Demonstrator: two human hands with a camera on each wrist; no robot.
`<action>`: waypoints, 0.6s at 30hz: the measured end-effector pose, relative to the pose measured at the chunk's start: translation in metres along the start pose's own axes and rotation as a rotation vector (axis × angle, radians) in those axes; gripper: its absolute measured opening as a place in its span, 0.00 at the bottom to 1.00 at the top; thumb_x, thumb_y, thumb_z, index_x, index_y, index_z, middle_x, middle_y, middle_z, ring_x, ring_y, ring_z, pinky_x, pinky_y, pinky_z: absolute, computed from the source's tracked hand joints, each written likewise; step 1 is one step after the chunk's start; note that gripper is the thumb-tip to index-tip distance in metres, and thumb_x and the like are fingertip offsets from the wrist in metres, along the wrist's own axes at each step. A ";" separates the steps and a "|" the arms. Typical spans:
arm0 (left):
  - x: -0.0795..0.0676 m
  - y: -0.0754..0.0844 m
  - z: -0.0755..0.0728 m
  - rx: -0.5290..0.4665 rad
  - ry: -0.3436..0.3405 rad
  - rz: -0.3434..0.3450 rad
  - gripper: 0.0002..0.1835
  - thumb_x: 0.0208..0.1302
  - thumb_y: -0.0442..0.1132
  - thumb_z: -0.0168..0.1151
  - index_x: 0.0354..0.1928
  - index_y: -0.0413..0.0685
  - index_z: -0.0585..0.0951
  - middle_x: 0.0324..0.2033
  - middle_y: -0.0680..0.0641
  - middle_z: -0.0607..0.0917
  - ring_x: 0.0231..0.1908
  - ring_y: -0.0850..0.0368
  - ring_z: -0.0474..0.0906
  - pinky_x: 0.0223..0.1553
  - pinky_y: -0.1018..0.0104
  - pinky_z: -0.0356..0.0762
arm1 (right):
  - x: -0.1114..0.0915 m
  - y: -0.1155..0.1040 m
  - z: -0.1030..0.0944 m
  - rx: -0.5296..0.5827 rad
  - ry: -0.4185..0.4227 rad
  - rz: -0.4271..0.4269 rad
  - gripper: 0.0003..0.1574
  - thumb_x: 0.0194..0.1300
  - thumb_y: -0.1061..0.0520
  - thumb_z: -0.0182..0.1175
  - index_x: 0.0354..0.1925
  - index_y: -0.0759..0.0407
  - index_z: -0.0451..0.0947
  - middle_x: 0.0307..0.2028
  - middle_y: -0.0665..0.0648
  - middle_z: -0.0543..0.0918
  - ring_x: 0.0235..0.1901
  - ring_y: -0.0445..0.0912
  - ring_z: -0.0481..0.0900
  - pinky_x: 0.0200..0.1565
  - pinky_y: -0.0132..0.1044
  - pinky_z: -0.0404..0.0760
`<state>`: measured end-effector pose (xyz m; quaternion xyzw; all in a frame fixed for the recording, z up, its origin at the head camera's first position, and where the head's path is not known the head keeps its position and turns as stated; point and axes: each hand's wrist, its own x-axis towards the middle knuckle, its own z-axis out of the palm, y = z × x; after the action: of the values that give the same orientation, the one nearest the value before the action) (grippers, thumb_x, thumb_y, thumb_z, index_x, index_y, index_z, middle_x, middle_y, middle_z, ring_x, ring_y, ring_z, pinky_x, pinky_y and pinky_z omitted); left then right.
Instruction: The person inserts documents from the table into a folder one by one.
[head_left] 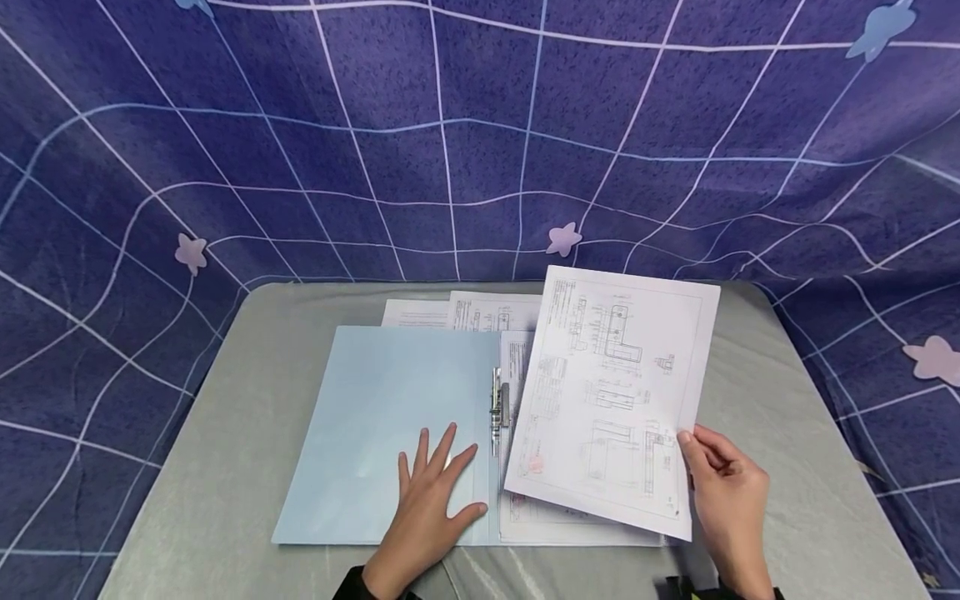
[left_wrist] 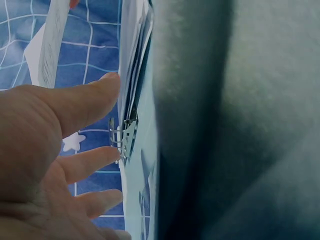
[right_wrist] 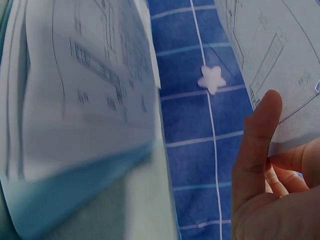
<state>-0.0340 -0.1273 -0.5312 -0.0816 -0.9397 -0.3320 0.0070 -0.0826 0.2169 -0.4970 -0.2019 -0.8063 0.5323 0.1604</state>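
A light-blue folder (head_left: 382, 392) lies opened flat, its cover to the left. My left hand (head_left: 427, 508) rests on that cover with the fingers spread, close to the spine. Along the spine is a metal clip (head_left: 496, 408), which also appears beyond the fingertips in the left wrist view. Between thumb and fingers, my right hand (head_left: 731, 487) pinches the right edge of a printed drawing sheet (head_left: 615, 400). The sheet is tilted and raised above a stack of papers (head_left: 555, 512) in the folder, hiding most of it. In the right wrist view the stack (right_wrist: 95, 90) and the raised sheet are apart.
More printed sheets (head_left: 416, 313) stick out behind the folder's top edge. Grey cloth (head_left: 247, 433) covers the table. A blue grid-patterned curtain (head_left: 480, 150) with star shapes surrounds its back and sides.
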 end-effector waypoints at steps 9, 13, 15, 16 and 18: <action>-0.004 -0.005 0.000 0.085 -0.022 0.042 0.43 0.52 0.51 0.80 0.71 0.50 0.76 0.79 0.37 0.57 0.76 0.23 0.38 0.64 0.18 0.33 | 0.012 0.014 -0.019 0.070 0.062 0.094 0.19 0.70 0.57 0.68 0.52 0.70 0.85 0.26 0.35 0.86 0.22 0.35 0.83 0.23 0.25 0.79; -0.005 -0.007 -0.001 0.073 -0.025 0.043 0.43 0.51 0.49 0.81 0.71 0.50 0.76 0.78 0.35 0.56 0.76 0.22 0.38 0.64 0.18 0.32 | 0.016 0.018 -0.024 0.141 0.092 0.127 0.18 0.68 0.59 0.70 0.50 0.71 0.85 0.25 0.36 0.86 0.21 0.34 0.83 0.22 0.24 0.78; -0.006 -0.008 0.000 0.063 -0.024 0.042 0.42 0.51 0.48 0.81 0.70 0.49 0.77 0.78 0.35 0.57 0.76 0.22 0.38 0.65 0.18 0.32 | 0.017 0.020 -0.026 0.153 0.099 0.133 0.17 0.67 0.59 0.70 0.50 0.71 0.85 0.24 0.36 0.86 0.21 0.34 0.82 0.22 0.24 0.78; -0.006 -0.008 0.000 0.059 -0.021 0.041 0.42 0.51 0.48 0.82 0.69 0.49 0.78 0.78 0.35 0.57 0.76 0.22 0.38 0.65 0.19 0.31 | 0.017 0.021 -0.026 0.156 0.100 0.133 0.17 0.67 0.60 0.70 0.50 0.70 0.85 0.24 0.36 0.86 0.21 0.34 0.82 0.22 0.23 0.77; -0.007 -0.009 0.001 0.050 -0.016 0.040 0.41 0.50 0.47 0.82 0.69 0.48 0.78 0.78 0.34 0.57 0.76 0.22 0.37 0.65 0.19 0.30 | 0.018 0.023 -0.027 0.145 0.100 0.128 0.17 0.67 0.60 0.70 0.50 0.71 0.85 0.24 0.36 0.86 0.20 0.34 0.82 0.22 0.23 0.77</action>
<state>-0.0284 -0.1342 -0.5383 -0.1030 -0.9460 -0.3074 0.0080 -0.0822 0.2556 -0.5065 -0.2672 -0.7422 0.5877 0.1801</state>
